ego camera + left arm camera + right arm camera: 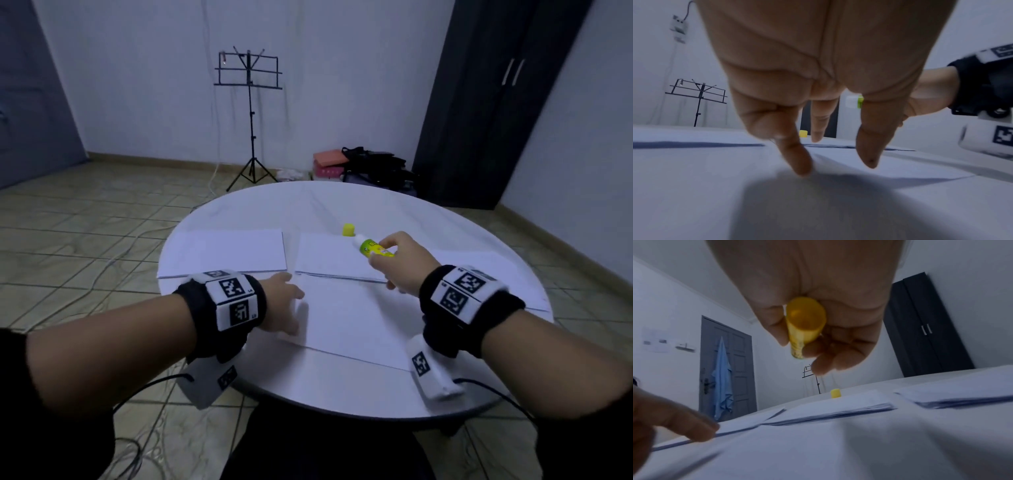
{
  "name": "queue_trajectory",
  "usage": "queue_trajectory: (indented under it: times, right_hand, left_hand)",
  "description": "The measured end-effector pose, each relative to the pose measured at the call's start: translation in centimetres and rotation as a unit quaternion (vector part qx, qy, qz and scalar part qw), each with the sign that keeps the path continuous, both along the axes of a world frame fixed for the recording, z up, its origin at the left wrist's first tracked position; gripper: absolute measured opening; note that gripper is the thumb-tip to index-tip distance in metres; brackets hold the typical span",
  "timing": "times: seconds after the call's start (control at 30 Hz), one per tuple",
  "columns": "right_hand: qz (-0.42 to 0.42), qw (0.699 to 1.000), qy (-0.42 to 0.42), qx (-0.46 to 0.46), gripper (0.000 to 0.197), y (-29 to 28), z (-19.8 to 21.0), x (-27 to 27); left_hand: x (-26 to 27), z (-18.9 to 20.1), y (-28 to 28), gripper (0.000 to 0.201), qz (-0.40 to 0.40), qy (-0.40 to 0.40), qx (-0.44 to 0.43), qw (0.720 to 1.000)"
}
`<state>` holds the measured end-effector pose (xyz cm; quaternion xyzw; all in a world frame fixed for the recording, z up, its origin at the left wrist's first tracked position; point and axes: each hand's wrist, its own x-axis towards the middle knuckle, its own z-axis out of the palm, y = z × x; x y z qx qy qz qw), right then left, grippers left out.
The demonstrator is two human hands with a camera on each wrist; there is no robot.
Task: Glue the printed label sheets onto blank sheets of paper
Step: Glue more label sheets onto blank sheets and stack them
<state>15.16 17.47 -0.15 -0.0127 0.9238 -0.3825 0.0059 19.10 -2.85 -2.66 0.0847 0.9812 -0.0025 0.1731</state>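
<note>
My right hand (399,260) grips an uncapped yellow-green glue stick (373,248) above the table; its yellow barrel (804,324) points away from the wrist camera. The glue's yellow cap (348,230) stands on the table behind the middle paper stack (334,257). A single white sheet (356,322) lies in front of me. My left hand (286,305) rests on that sheet's left edge, its fingers (797,160) straight and touching the paper. Another white stack (226,251) lies at the left, and a third (496,274) at the right, partly hidden by my right wrist.
The round white table (342,202) ends close to my body. Beyond it stand a black music stand (250,120), bags and boxes (363,164) on the floor, and a dark wardrobe (493,102). Cables (130,240) run across the tiled floor.
</note>
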Motion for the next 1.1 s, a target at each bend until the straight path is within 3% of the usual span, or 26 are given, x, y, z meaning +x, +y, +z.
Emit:
queue_trajectory:
  times: [0.13, 0.2, 0.47, 0.67, 0.93, 1.1]
  right_hand:
    - [0.021, 0.999, 0.011, -0.047, 0.013, -3.2, 0.3, -0.9]
    - [0.024, 0.998, -0.006, -0.051, 0.017, -4.6, 0.5, -1.4]
    - [0.044, 0.995, -0.027, 0.087, 0.039, -8.4, -1.1, -2.7]
    - [0.022, 0.990, -0.061, 0.121, 0.039, -6.0, -1.2, -3.7]
    - [-0.092, 0.983, -0.093, 0.127, 0.033, 2.2, -0.2, -3.2]
    - [-0.072, 0.980, -0.053, 0.178, 0.022, 1.3, 0.2, -2.3]
  left_hand:
    - [0.4, -0.6, 0.0, 0.041, -0.072, -0.010, -0.066, 0.995]
    - [0.3, -1.0, -0.3, 0.037, -0.083, -0.017, -0.082, 0.993]
    - [-0.2, -1.7, -0.4, 0.030, -0.079, -0.002, -0.057, 0.995]
    - [-1.1, -1.5, -0.8, 0.049, -0.057, 0.005, 0.008, 0.998]
    - [-2.2, -1.1, -0.5, 0.068, -0.068, -0.006, -0.019, 0.997]
    - [-2.2, -0.8, -0.9, 0.097, 0.007, -0.034, -0.003, 0.999]
